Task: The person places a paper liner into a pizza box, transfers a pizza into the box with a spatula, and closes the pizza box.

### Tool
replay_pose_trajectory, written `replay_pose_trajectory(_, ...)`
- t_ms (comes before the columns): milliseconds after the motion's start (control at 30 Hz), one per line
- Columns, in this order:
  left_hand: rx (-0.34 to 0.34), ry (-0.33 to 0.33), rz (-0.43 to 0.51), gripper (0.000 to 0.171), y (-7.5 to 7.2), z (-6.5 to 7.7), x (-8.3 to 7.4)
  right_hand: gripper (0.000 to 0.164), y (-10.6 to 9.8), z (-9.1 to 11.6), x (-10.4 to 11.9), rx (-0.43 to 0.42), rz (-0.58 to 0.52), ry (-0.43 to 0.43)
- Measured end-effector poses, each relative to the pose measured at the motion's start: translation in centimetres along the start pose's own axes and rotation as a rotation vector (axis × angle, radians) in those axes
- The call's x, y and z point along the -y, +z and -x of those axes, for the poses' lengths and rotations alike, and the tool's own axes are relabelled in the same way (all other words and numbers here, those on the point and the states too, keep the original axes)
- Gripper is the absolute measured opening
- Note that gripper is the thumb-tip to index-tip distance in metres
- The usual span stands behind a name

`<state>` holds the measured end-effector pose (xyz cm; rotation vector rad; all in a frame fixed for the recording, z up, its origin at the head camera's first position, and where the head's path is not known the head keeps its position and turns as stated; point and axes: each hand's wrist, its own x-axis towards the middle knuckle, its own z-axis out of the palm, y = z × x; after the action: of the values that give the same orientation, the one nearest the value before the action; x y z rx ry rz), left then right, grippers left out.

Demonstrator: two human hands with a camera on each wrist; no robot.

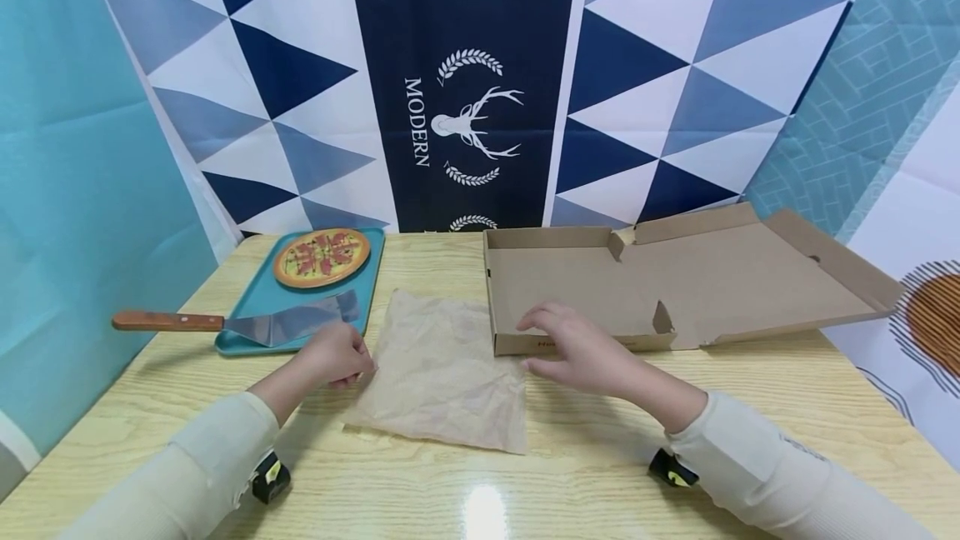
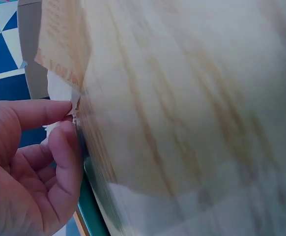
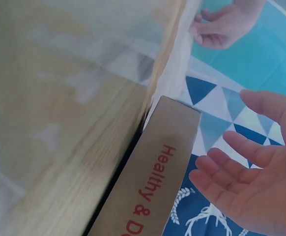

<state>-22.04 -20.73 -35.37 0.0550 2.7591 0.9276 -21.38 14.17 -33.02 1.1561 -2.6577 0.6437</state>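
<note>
A thin brown sheet of paper [image 1: 442, 365] lies slightly wrinkled on the table between the hands. My left hand [image 1: 337, 357] is at its left edge. In the left wrist view, the thumb and index finger of that hand [image 2: 40, 162] pinch the edge of the printed paper [image 2: 62, 42]. On the other side, my right hand [image 1: 573, 348] hovers by the front wall of an opened cardboard pizza box [image 1: 555, 273]. Its fingers are loosely bent and hold nothing in the right wrist view, where the hand [image 3: 261, 172] is apart from the box's lettered side [image 3: 153, 182].
At the back left, a teal tray [image 1: 258, 302] carries a pizza [image 1: 322, 258]. A metal turner [image 1: 288, 322] lies across the tray's front, its wooden handle [image 1: 168, 321] sticking out left. The box lid [image 1: 765, 273] spreads out to the right. Patterned cloth [image 1: 465, 123] hangs behind the table.
</note>
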Motion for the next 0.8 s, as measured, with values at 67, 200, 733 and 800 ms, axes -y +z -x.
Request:
replay_pose_trajectory(67,0.006,-0.010,0.066,0.022,-0.2,-0.1,0.1,0.037,0.2,-0.1,0.1,-0.006,-0.019,0.008)
replay_pose_trajectory(200,-0.023,-0.009,0.145,0.014,-0.9,0.0,0.2,0.034,0.6,-0.4,0.3,-0.019,-0.095,0.048)
replay_pose_trajectory(733,-0.029,-0.081,0.394,0.015,-4.2,0.8,0.7,0.027,1.4,-2.7,1.2,-0.003,-0.443,0.200)
replay_pose_trajectory(800,-0.027,-0.088,0.439,0.017,-4.9,0.9,0.7,0.026,1.6,-3.0,1.1,-0.004,-0.459,0.212)
